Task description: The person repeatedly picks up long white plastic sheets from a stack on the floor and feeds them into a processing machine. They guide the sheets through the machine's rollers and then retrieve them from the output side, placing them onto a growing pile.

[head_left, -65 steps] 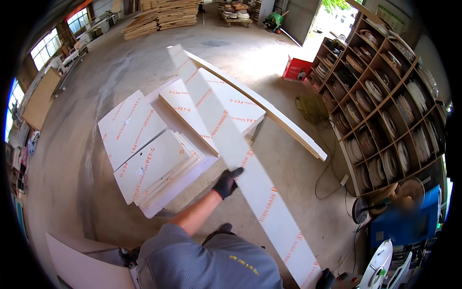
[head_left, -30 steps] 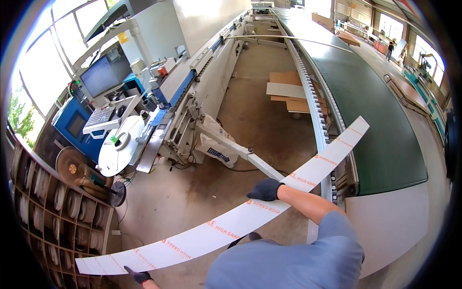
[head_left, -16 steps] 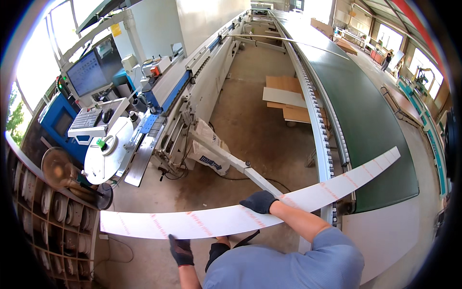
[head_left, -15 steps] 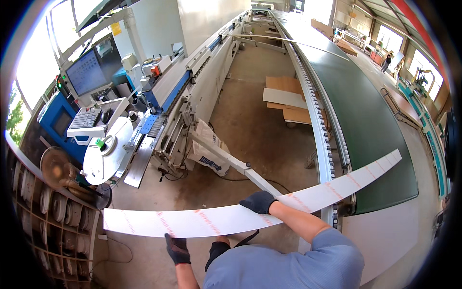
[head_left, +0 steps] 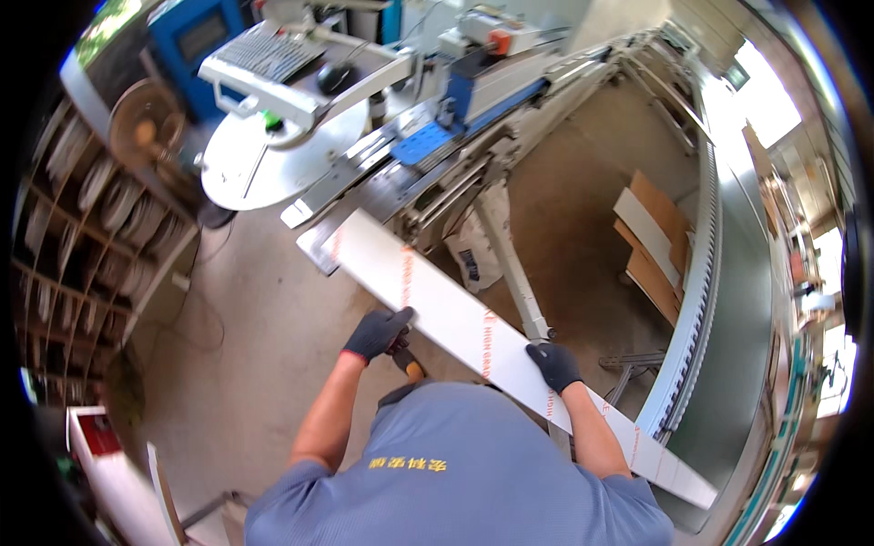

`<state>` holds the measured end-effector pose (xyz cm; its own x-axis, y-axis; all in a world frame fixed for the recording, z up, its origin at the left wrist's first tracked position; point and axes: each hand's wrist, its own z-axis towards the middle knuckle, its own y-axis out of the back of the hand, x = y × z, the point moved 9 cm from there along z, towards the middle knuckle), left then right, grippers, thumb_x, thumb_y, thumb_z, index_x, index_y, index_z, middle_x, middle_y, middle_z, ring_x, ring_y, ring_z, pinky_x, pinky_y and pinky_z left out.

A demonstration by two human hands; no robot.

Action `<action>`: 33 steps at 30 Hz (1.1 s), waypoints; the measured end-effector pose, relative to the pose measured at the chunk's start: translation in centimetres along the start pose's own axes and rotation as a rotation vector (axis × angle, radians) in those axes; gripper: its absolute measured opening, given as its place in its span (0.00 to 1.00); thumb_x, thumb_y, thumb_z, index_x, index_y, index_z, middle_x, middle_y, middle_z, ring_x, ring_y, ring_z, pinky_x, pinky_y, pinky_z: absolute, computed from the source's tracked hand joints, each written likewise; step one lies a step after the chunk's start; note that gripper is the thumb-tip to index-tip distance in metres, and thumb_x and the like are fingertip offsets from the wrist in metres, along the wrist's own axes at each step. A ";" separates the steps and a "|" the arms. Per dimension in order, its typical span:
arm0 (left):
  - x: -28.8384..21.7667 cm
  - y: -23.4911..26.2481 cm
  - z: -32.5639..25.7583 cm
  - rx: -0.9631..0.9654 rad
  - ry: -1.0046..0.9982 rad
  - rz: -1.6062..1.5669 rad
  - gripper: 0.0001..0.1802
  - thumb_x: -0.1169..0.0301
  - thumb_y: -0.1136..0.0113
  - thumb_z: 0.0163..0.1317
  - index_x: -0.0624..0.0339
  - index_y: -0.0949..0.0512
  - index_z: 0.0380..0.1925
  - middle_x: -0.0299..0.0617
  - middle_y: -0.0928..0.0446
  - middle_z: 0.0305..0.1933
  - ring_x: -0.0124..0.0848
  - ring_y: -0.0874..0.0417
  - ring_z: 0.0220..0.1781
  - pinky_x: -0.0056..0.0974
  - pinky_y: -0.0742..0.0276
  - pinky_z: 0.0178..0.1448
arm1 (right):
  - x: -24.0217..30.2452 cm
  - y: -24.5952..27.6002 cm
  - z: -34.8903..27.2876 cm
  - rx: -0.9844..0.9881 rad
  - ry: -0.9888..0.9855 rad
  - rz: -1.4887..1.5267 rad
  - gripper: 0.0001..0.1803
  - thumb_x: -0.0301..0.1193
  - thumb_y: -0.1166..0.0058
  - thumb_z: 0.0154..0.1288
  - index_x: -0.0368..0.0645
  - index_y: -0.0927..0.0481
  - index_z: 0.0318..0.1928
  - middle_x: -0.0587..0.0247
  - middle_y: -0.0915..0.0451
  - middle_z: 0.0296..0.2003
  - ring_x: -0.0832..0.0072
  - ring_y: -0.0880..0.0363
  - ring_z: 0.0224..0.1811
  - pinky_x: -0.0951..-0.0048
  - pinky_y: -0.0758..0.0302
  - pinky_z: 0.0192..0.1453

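In the head view, a long white board (head_left: 464,328) slants across the space in front of the long machine (head_left: 496,86), which is the landmark here. The board's left end overlaps the machine's steel end plate (head_left: 315,246) as seen from above, though whether they touch cannot be told. Its other end lies away to the right of the machine, past the near end of the roller rail (head_left: 687,346) and over the green belt (head_left: 746,364); contact there cannot be told either.

The left hand (head_left: 378,335), in a dark glove, grips the near edge, the side away from the machine, with the thumb up against it. The right hand (head_left: 553,366) closes its grip over the far edge, the side facing the machine, the forearm crossing above the board. Just beside that hand is the end of a pale support beam (head_left: 514,273) reaching out from the machine; a white bag (head_left: 473,255) sits by the machine's foot.

For moving room, concrete floor (head_left: 250,337) stretches from the board's near edge to the shelf (head_left: 159,287), left of the machine. More floor runs between machine and roller rail, with flat panels (head_left: 651,227) lying close to the rail
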<state>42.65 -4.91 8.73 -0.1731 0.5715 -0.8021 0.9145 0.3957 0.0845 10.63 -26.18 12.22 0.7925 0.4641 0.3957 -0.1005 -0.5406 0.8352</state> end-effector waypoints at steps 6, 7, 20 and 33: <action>-11.2 3.2 0.5 -0.482 -0.774 0.268 0.13 0.63 0.41 0.66 0.62 0.18 0.40 0.44 0.16 0.37 0.34 0.15 0.33 0.36 0.21 0.40 | -1.3 0.0 4.9 -0.032 0.007 -0.123 0.27 0.52 0.54 0.70 0.41 0.15 0.35 0.41 0.18 0.35 0.45 0.19 0.39 0.51 0.25 0.45; -12.5 3.3 1.7 -0.574 -0.821 0.353 0.13 0.65 0.40 0.64 0.60 0.18 0.44 0.44 0.16 0.43 0.37 0.13 0.39 0.37 0.19 0.45 | -1.4 -0.2 5.6 -0.036 0.007 -0.148 0.27 0.52 0.54 0.70 0.41 0.15 0.35 0.41 0.18 0.34 0.45 0.19 0.39 0.50 0.25 0.45; -14.5 3.5 13.0 -0.665 -0.883 0.666 0.17 0.64 0.38 0.61 0.57 0.20 0.49 0.43 0.24 0.62 0.43 0.29 0.68 0.48 0.38 0.74 | 2.5 0.0 12.4 -0.073 0.033 -0.050 0.28 0.51 0.54 0.70 0.37 0.16 0.31 0.37 0.20 0.30 0.42 0.20 0.37 0.50 0.25 0.43; -16.7 4.3 13.1 -0.722 -0.977 0.620 0.10 0.74 0.40 0.55 0.58 0.19 0.38 0.45 0.20 0.55 0.45 0.23 0.60 0.50 0.30 0.67 | 2.7 1.5 14.9 -0.046 0.027 -0.091 0.28 0.51 0.54 0.70 0.38 0.16 0.29 0.38 0.20 0.30 0.42 0.20 0.36 0.48 0.26 0.42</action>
<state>54.23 -22.21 14.71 0.7948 0.1737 -0.5815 0.3012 0.7190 0.6264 21.53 -36.16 8.81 0.7832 0.5291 0.3266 -0.0567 -0.4623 0.8849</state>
